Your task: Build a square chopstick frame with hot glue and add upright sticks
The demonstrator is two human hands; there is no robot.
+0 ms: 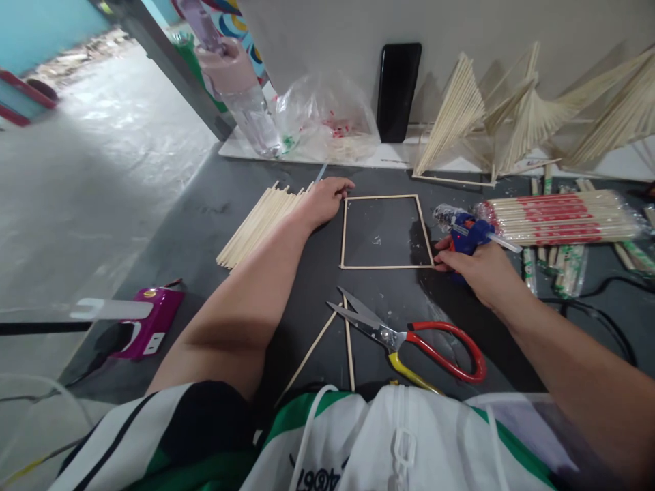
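A dark grey table (317, 279) stands against a pale wall (327, 41), where a black smartphone (399, 92) leans beyond the far edge. A square frame of wooden sticks (386, 266) lies flat near the table's middle. The left hand (325, 201), fingers loosely curled, is beside the frame's far left corner; I cannot tell whether it grips anything. The right hand (475, 269) is closed around a blue glue gun (468, 235), fingertips by the frame's near right corner. Spread scissors (389, 337) lie towards the near edge, a pile of sticks (256, 225) towards the left.

One head-worn view; faces forward and down, close over the dark table (317, 273)
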